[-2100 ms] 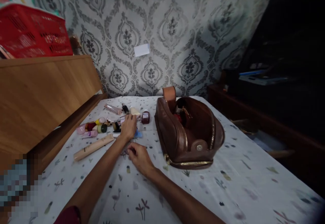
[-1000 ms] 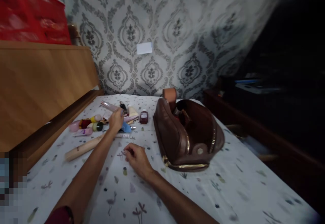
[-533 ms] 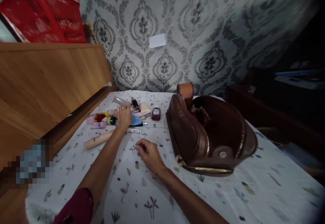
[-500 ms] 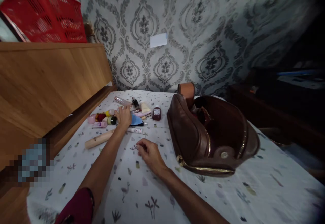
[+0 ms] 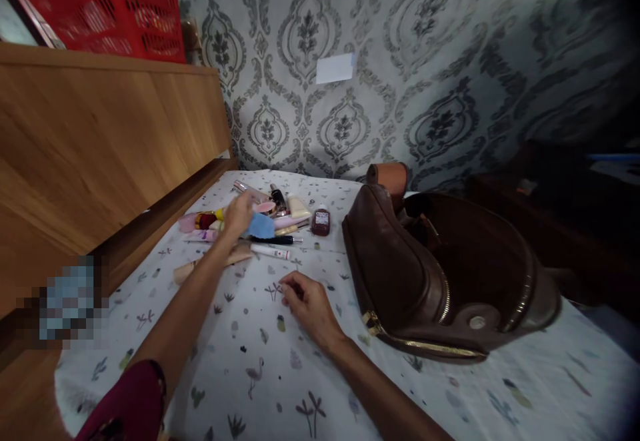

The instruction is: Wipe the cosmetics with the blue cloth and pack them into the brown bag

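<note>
In the head view, left of the brown bag, a flat light-blue piece shows beside your left hand; whether that grip holds it, I cannot tell. Your right hand, nearer the bag, curls loosely, empty.

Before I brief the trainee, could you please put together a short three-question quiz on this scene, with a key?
1. Fill in: In the picture, the dark red bottle is to the ____ of the brown bag.
2. True or false: The bag's main opening is zipped shut.
3. Multiple choice: Which hand is nearest the blue item?
A) the right one
B) the left one
C) both equally

Key:
1. Left.
2. False; the main opening gapes wide.
3. B; the left hand is right beside it, while the right hand is farther off.
</note>
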`<state>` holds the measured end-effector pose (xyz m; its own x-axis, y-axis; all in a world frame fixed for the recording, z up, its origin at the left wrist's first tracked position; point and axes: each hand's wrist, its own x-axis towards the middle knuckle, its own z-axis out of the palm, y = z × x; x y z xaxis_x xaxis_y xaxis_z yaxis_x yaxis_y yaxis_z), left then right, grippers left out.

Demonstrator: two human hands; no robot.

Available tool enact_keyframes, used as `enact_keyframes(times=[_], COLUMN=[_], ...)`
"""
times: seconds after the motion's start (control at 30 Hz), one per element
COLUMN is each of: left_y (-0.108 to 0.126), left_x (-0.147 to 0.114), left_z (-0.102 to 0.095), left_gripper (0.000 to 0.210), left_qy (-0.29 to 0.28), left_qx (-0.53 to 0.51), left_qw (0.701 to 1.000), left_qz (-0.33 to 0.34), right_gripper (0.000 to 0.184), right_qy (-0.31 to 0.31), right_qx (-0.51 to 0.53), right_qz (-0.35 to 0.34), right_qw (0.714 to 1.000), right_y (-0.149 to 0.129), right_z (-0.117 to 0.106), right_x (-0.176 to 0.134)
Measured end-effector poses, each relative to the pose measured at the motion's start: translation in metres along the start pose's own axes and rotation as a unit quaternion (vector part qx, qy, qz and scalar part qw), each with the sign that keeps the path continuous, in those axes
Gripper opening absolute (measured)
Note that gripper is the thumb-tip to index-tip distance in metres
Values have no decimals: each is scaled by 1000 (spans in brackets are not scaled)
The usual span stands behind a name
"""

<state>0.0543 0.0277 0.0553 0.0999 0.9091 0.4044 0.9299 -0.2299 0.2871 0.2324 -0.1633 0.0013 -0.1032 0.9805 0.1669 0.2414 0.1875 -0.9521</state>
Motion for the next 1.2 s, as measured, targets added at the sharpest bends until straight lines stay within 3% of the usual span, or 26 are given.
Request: enact_keyframes(times=[0.17, 0.27, 0.57, 0.83, 0.93, 1.07, 1.2], left_y=[-58, -76, -86, -136, -154, -166, -172], left_x=[9, 17, 29, 11, -4, -21, -29], left_z=[-18, -18, -10, -50, -59, -54, -49], left_gripper=[23, 19, 35, 35, 32, 36, 41], left_qy=[-20, -37, -25, 26, -6, -70, -83], left_qx=[61, 66, -50, 0, 29, 32, 26], left_qw=[994, 991, 996, 996, 998, 997, 996], left_qz=[-94, -110, -63, -85, -59, -6, 8], right_gripper=[14, 15, 17, 18, 19, 20, 18], right_qy=[4, 0, -1, -2, -3, -10, -11], right_qx=[0, -2, -4, -8, -15, -10, -7], right_qz=[3, 4, 10, 9, 11, 18, 18], right_qw=[1000, 1000, 1000, 1000, 1000, 1000, 1000], right_y=[0, 1, -1, 0, 1, 0, -1], right_z=[0, 1, -1, 0, 0, -1, -1], right_x=[0, 1, 0, 1, 1, 2, 2])
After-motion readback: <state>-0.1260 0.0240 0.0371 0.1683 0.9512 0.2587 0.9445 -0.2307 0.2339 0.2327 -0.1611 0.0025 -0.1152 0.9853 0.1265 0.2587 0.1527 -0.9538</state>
